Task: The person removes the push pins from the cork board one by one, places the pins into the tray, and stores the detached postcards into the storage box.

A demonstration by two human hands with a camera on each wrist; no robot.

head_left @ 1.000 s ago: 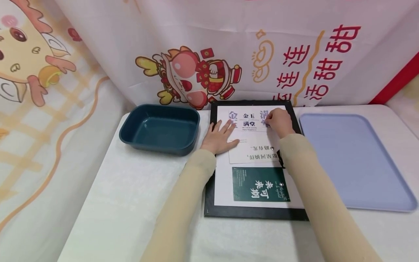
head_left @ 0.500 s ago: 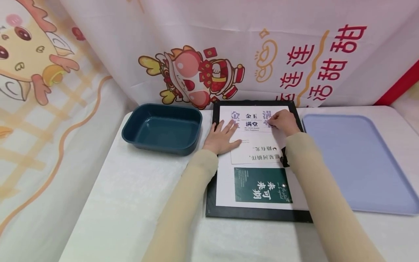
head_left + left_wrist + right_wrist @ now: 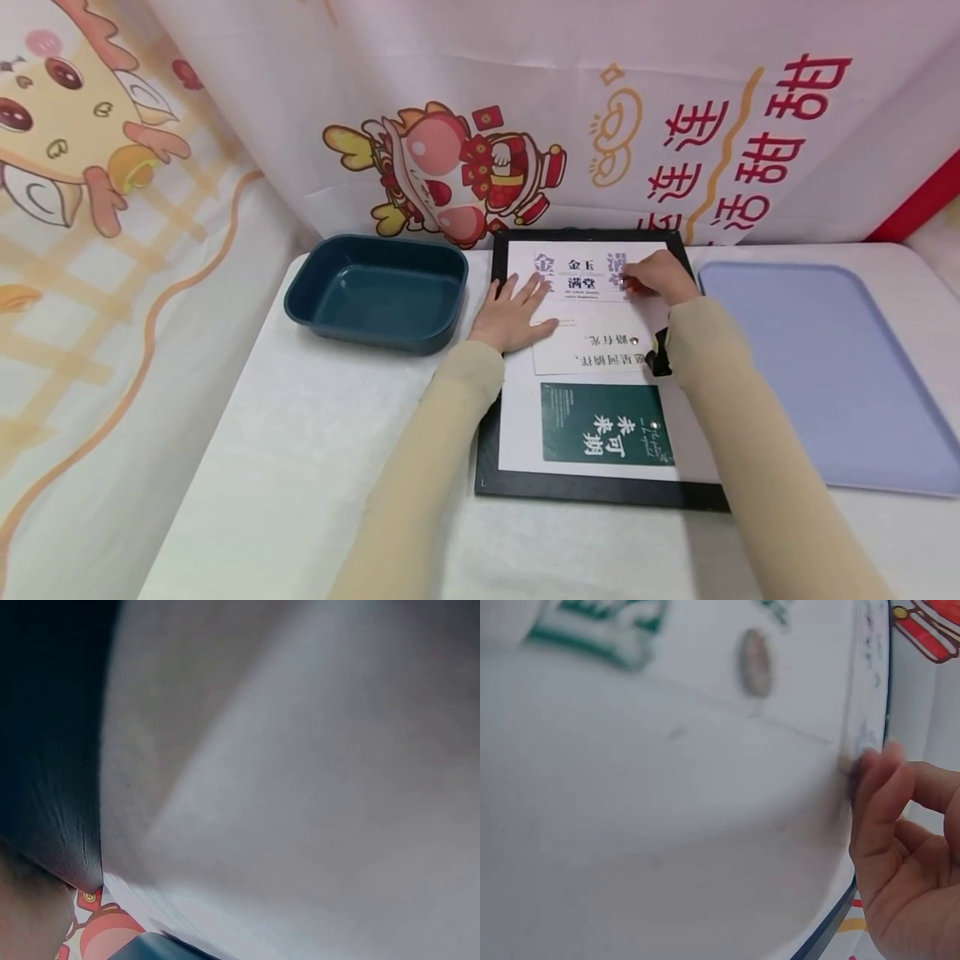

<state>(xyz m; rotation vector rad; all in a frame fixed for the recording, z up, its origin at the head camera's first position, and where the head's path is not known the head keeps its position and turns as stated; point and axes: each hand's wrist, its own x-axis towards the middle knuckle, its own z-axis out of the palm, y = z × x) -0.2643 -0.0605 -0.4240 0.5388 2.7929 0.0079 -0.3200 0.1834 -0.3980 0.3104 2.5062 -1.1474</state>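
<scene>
My left hand (image 3: 510, 317) lies with spread fingers on the left side of a black-framed white board (image 3: 600, 488), its fingertips over the edges of two cards. With curled fingers, my right hand (image 3: 663, 277) pinches a small dark stud (image 3: 853, 771), mostly hidden by the fingertips, at the right edge of the top card with purple lettering (image 3: 581, 275). Below that card lies a white card (image 3: 585, 350) with a round silver stud (image 3: 634, 341) on it. Lowest is a green card (image 3: 600, 425), bearing another stud (image 3: 654, 426).
A dark teal basin (image 3: 375, 296) stands left of the board. To the right lies a pale blue tray (image 3: 817, 375), close beside the board's edge. White cloth (image 3: 315, 467) covers the table, and a printed curtain (image 3: 570, 100) hangs right behind.
The right hand's fingers have shifted slightly at the top card's right edge. My left hand keeps its place on the board; the whole head view has drifted a little.
</scene>
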